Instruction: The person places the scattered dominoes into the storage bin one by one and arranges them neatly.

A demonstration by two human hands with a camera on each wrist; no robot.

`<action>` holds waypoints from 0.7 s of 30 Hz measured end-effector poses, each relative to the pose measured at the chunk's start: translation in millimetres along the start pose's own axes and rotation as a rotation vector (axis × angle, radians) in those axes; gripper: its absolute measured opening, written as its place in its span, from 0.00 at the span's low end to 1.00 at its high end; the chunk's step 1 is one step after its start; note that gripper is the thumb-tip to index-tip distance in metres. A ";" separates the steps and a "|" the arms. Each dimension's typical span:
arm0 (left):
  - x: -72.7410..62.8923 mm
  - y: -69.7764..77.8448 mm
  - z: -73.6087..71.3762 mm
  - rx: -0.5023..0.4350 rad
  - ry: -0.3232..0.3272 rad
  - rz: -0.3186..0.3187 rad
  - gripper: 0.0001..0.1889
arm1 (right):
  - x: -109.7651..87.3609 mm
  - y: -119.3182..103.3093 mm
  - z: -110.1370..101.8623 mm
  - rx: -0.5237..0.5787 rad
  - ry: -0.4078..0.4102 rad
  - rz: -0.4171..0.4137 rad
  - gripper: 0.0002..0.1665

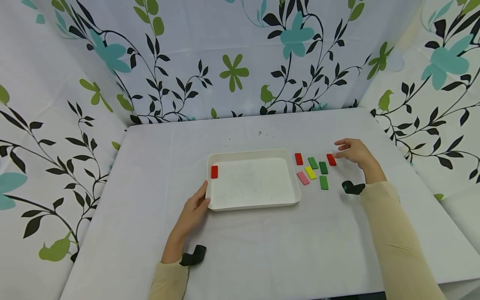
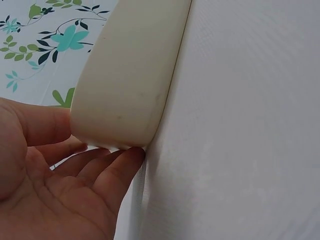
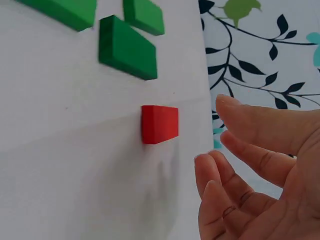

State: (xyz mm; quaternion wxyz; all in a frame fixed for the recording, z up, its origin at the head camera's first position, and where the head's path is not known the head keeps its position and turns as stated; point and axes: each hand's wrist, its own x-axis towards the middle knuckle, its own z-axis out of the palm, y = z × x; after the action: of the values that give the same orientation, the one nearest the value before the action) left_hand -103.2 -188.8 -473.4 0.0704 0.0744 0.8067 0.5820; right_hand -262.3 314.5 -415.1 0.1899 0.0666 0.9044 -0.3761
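Note:
My left hand (image 1: 193,209) holds a white rectangular tray (image 1: 255,205) at its left front corner. In the left wrist view the thumb lies at the rim and the fingertips reach the base of the tray wall. Inside the tray, near its left side, lies one red block (image 1: 214,172). Over to the right, my right hand (image 1: 354,152) hovers beside another red block (image 1: 331,159). The right wrist view shows a gap between that red block (image 3: 160,124) and the loosely bent fingers (image 3: 235,172), which hold nothing.
Between the tray and my right hand lie a red block (image 1: 298,158), several green blocks (image 1: 323,182), a yellow block (image 1: 310,173) and a pink block (image 1: 303,178). A white cloth covers the table (image 1: 240,254). Patterned curtains (image 1: 202,50) stand behind and at both sides.

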 end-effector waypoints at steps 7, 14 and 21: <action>-1.0 -0.5 0.9 0.002 -0.001 -0.004 0.31 | 4.1 16.0 8.4 -0.005 -0.060 -0.011 0.38; -0.8 -0.7 1.6 0.002 0.001 -0.006 0.31 | 6.8 23.4 14.3 -0.001 -0.044 -0.047 0.39; -0.6 -0.9 0.4 0.002 0.002 0.006 0.31 | 8.7 24.7 16.9 0.013 -0.028 -0.055 0.39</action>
State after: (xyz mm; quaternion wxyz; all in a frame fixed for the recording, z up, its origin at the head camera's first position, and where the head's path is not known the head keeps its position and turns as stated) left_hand -102.6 -188.8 -474.3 0.0678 0.0763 0.8072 0.5814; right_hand -258.9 319.9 -445.6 0.1919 0.0375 0.9006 -0.3882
